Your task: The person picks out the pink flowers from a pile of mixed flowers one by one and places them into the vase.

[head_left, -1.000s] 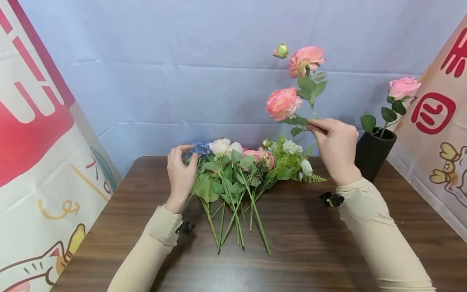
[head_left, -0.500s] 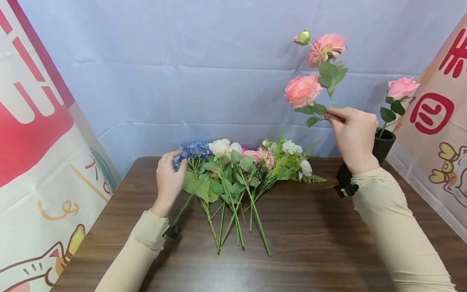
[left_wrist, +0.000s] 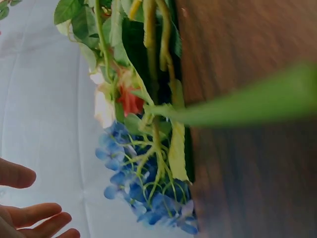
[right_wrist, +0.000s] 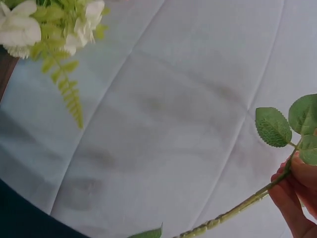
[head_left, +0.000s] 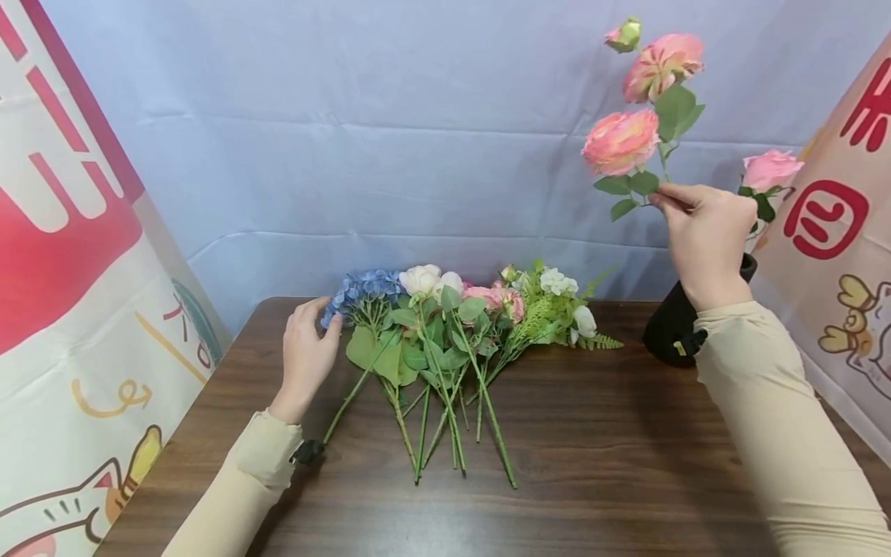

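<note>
My right hand (head_left: 713,240) pinches the stem of a pink artificial peony spray (head_left: 622,142), held high at the right with two blooms and a bud. In the right wrist view, the green stem (right_wrist: 233,212) runs down from thumb and fingertips. Behind that hand a black vase (head_left: 671,329), partly hidden by the wrist, holds one pink rose (head_left: 771,170). Beside the blue hydrangea (head_left: 369,288), my left hand (head_left: 306,356) has its fingers loosely bent around nothing. Those left fingers (left_wrist: 37,214) show apart from the blue petals (left_wrist: 161,206) in the left wrist view.
On the brown wooden table (head_left: 571,464), white peonies (head_left: 421,279), smaller pink flowers (head_left: 487,298) and white-flowered greenery (head_left: 557,281) lie in a pile, stems toward the front. A pale blue cloth (head_left: 278,155) hangs behind; printed banners (head_left: 76,333) flank both sides.
My right hand has carried the pink peony spray up and to the right, passing in front of the vase. My left hand has drawn leftward and slightly down, uncovering the blue hydrangea.
</note>
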`<state>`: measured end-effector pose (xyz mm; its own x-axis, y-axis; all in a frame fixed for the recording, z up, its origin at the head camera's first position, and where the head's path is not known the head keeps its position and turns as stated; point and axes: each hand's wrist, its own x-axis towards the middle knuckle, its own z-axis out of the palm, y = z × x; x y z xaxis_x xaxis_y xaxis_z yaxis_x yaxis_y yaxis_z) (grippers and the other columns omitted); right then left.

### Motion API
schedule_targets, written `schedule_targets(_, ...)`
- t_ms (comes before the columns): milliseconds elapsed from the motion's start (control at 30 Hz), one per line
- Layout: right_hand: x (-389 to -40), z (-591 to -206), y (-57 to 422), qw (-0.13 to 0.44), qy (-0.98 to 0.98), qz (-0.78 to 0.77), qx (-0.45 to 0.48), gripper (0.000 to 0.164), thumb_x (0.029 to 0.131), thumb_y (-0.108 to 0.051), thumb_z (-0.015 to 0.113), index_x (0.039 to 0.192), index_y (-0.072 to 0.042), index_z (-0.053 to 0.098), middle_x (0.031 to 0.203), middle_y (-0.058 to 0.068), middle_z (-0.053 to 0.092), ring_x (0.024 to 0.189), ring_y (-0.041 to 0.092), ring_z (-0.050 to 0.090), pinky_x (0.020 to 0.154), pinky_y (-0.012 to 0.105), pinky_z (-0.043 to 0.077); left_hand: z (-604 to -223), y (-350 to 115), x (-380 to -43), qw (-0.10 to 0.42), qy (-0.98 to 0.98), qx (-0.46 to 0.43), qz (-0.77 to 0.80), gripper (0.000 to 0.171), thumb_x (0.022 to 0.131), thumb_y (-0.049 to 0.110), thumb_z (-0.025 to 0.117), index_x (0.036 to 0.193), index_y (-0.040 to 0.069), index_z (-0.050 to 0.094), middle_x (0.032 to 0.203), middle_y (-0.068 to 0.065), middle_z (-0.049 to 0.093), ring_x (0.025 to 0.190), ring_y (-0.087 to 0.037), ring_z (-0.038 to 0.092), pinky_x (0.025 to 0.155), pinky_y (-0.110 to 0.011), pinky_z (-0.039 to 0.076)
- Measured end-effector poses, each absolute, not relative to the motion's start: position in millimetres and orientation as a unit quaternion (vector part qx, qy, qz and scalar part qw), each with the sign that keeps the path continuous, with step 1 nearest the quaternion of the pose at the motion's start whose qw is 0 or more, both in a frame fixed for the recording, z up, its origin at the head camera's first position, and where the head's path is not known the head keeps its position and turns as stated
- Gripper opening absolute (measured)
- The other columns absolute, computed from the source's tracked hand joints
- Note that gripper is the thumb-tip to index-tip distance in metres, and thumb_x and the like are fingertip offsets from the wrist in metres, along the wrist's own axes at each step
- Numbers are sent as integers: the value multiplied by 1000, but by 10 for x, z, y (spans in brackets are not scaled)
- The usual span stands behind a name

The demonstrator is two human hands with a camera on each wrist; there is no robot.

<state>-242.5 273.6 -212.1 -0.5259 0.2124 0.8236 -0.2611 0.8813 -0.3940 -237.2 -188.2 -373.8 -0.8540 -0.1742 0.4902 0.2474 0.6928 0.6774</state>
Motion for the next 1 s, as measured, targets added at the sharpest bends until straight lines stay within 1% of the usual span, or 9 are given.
schedule_targets(33, -2428, -2112, 2765, 484, -840, 243, 4, 21, 87, -30, 69, 101, -15, 75, 93, 11, 73, 76, -27, 51, 63, 0, 26, -3745, -1903, -2371, 272, -880, -20, -389, 40, 94, 20, 56, 129, 3, 55, 128, -17, 54, 112, -34, 48, 93, -48, 39)
schedule_targets(67, -2430, -2102, 2791, 479, -843, 244, -5, 23, 87, -32, 69, 103, -17, 75, 95, 11, 72, 79, -21, 57, 63, 2, 25, -3752, -1925, -2368, 273, -880, -19, -387, 40, 93, 20, 56, 130, 3, 55, 128, -18, 54, 113, -35, 48, 94, -48, 38)
schedule_targets(100, -2435, -2093, 2824, 473, -846, 245, -17, 24, 87, -34, 68, 104, -19, 74, 96, 9, 72, 78, -26, 52, 64, 3, 25, -3757, -1946, -2363, 274, -881, -18, -386, 40, 93, 19, 55, 130, 2, 55, 129, -18, 54, 116, -36, 47, 97, -49, 37)
schedule_targets(233, -2450, -2064, 2927, 455, -854, 246, -49, 29, 87, -41, 65, 111, -25, 70, 102, 8, 71, 77, -23, 53, 64, 6, 27, -3770, -2030, -2340, 282, -880, -14, -382, 41, 92, 15, 56, 130, 0, 54, 131, -21, 53, 124, -39, 44, 104, -51, 33)
schedule_targets(300, -2463, -2055, 2965, 457, -851, 255, -48, 30, 87, -42, 65, 111, -24, 70, 102, 9, 71, 68, -33, 34, 71, 6, 30, -3776, -2068, -2327, 287, -879, -13, -381, 41, 92, 14, 56, 130, -1, 54, 130, -22, 53, 123, -40, 44, 103, -52, 33)
schedule_targets(400, -2478, -2049, 3006, 471, -841, 262, -38, 31, 87, -41, 65, 109, -22, 71, 102, 11, 71, 65, -34, 30, 74, 6, 30, -3785, -2125, -2313, 295, -878, -9, -376, 41, 91, 15, 57, 129, -2, 54, 129, -23, 53, 122, -40, 45, 102, -51, 34)
schedule_targets(533, -2497, -2044, 3072, 487, -828, 275, -30, 29, 86, -39, 67, 106, -20, 72, 101, 14, 70, 67, -34, 33, 78, 4, 30, -3790, -2195, -2300, 301, -878, -2, -373, 42, 91, 16, 57, 129, -2, 54, 130, -22, 53, 122, -40, 45, 102, -51, 34)
schedule_targets(800, -2519, -2059, 3227, 481, -827, 286, -57, 27, 85, -40, 67, 107, -25, 71, 104, 13, 69, 81, -22, 45, 94, 12, 29, -3806, -2324, -2251, 302, -879, 8, -369, 43, 92, 16, 56, 131, -2, 52, 132, -23, 52, 123, -41, 43, 103, -53, 32)
schedule_targets(1000, -2542, -2109, 3338, 476, -829, 289, -59, 26, 87, -41, 64, 106, -25, 72, 104, 12, 69, 79, -25, 41, 100, 21, 19, -3825, -2397, -2217, 299, -882, 16, -365, 44, 92, 17, 56, 132, -2, 51, 134, -24, 50, 125, -42, 42, 104, -54, 31)
